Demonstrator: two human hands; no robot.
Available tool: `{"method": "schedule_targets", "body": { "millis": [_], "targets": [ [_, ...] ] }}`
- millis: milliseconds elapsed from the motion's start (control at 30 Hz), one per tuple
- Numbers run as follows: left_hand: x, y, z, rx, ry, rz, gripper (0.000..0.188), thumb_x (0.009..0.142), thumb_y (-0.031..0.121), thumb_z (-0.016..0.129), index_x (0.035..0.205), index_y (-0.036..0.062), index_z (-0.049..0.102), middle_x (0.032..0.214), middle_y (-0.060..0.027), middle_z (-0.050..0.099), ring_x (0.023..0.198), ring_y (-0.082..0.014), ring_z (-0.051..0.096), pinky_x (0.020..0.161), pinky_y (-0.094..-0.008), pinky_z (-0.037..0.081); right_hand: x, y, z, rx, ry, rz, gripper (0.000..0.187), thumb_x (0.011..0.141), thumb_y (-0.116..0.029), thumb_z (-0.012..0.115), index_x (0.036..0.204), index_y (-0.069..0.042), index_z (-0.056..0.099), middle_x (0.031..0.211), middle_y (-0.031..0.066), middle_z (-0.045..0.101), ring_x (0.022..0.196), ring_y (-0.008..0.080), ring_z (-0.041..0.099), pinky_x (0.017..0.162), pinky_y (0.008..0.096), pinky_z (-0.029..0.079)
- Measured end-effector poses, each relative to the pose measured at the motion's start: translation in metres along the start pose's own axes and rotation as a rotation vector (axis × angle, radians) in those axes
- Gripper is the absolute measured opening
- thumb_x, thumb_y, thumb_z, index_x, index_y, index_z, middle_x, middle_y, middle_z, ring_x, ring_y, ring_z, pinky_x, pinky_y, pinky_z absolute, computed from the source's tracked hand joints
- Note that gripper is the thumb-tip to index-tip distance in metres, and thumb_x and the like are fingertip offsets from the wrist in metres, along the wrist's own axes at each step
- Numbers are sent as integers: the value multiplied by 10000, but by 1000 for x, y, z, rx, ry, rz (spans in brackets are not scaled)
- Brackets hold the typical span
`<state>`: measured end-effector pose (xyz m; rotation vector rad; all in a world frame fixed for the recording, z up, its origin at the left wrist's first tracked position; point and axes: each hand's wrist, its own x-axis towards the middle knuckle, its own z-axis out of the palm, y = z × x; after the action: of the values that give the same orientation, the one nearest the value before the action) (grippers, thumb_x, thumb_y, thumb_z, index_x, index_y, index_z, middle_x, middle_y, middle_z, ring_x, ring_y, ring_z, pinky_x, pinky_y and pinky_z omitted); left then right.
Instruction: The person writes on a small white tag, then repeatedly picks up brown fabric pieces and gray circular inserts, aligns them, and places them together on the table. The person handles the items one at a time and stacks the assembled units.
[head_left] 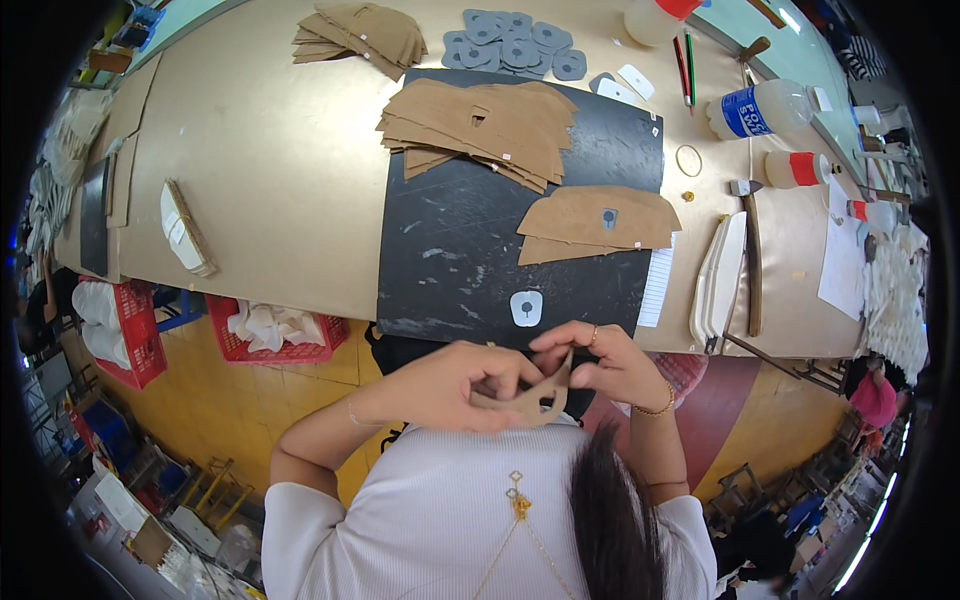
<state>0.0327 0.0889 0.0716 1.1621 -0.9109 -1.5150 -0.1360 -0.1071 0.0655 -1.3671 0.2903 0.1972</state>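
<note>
Close to my chest, at the table's near edge, a curled tan leather-like piece [533, 406] with a cut-out hole is held between both hands. My left hand [455, 385] is closed on its left end. The fingers of my right hand [607, 362] pinch its upper right edge. Just beyond, on the black mat [440, 265], lies a small whitish patch [527, 309] with a grey keyhole shape in its middle. Farther up the mat are a fanned stack of brown curved pieces [450, 112] and a smaller pile [580, 213], whose top piece has a grey patch in its slot.
Grey patches [512, 48] and more brown pieces [365, 35] lie at the far side. To the right are a hammer [752, 265], white curved pieces [718, 280], a large bottle [765, 108] and two pencils [689, 70]. Red baskets [275, 350] stand below the table's left edge.
</note>
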Motion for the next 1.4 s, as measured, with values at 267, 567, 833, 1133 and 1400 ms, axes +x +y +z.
{"method": "schedule_targets", "body": {
  "millis": [267, 567, 833, 1133, 1400],
  "targets": [
    [-1, -22, -3, 137, 397, -144, 265, 851, 123, 800, 765, 38, 565, 1396, -161, 551, 1002, -149, 645, 760, -260, 519, 1, 4, -7, -209, 224, 279, 188, 905, -168, 767, 945, -4, 685, 821, 41, 688, 663, 81, 638, 589, 245, 506],
    [5, -27, 6, 179, 435, -102, 271, 846, 122, 799, 745, 37, 562, 1413, -156, 550, 1011, -135, 626, 739, -275, 491, -1, 10, -9, -185, 248, 330, 176, 915, -168, 755, 968, -19, 677, 765, 37, 709, 627, 80, 649, 552, 240, 512],
    [13, -14, -9, 43, 511, -295, 218, 920, 77, 735, 998, 2, 546, 980, -92, 656, 712, -105, 668, 565, -223, 556, 4, 13, 2, -230, 422, 208, 131, 926, -109, 721, 965, -13, 640, 920, 93, 694, 735, 171, 686, 662, 285, 535],
    [23, -26, -17, 447, 497, -76, 145, 875, 91, 767, 973, 7, 700, 901, -36, 650, 613, -97, 623, 467, -212, 520, 10, 16, 10, -573, 458, -74, 101, 880, -40, 720, 954, -17, 654, 862, 100, 616, 756, 272, 643, 670, 345, 513],
    [26, -30, -14, 541, 532, -26, 173, 847, 99, 776, 964, 5, 691, 881, -111, 659, 787, -273, 662, 708, -338, 519, 12, 17, 11, -649, 465, -76, 131, 863, -61, 744, 954, -24, 657, 877, 104, 622, 766, 288, 647, 666, 357, 515]
  ]
}}
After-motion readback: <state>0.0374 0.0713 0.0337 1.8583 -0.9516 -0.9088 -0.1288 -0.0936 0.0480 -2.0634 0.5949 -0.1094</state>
